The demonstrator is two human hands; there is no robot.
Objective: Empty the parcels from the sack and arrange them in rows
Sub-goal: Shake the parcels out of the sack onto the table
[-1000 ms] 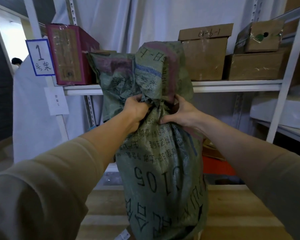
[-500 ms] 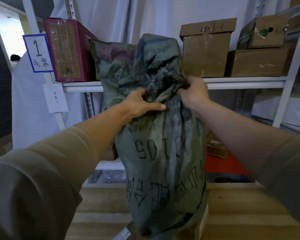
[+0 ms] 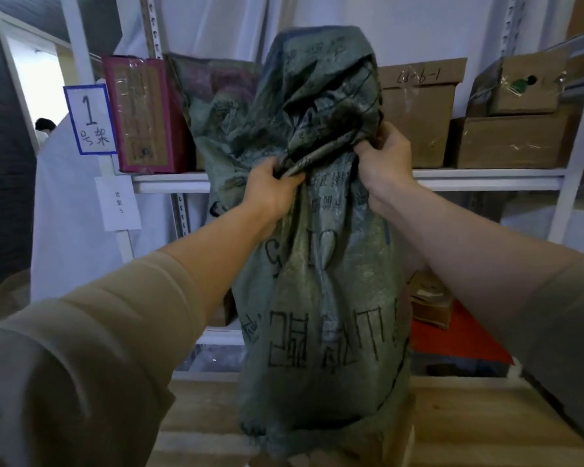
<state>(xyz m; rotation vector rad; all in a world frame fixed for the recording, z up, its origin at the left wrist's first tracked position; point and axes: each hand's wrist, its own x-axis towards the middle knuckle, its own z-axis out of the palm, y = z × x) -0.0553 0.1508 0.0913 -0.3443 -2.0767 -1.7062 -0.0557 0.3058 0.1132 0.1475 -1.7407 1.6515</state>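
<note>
Before a white shelf (image 3: 486, 178) with cardboard boxes (image 3: 422, 112), the left hand (image 3: 270, 192) and right hand (image 3: 383, 156) both grip the green sack (image 3: 321, 298) tightly.

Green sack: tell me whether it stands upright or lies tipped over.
Upright. The green sack stands on the wooden surface, held at its bunched neck by the left hand and right hand.

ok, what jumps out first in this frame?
A tall green woven sack with black printed characters fills the centre, standing on the wooden surface. The left hand and right hand both have a grip on its bunched neck. Behind it, a white shelf carries cardboard boxes, with a "1" sign at left.
</note>
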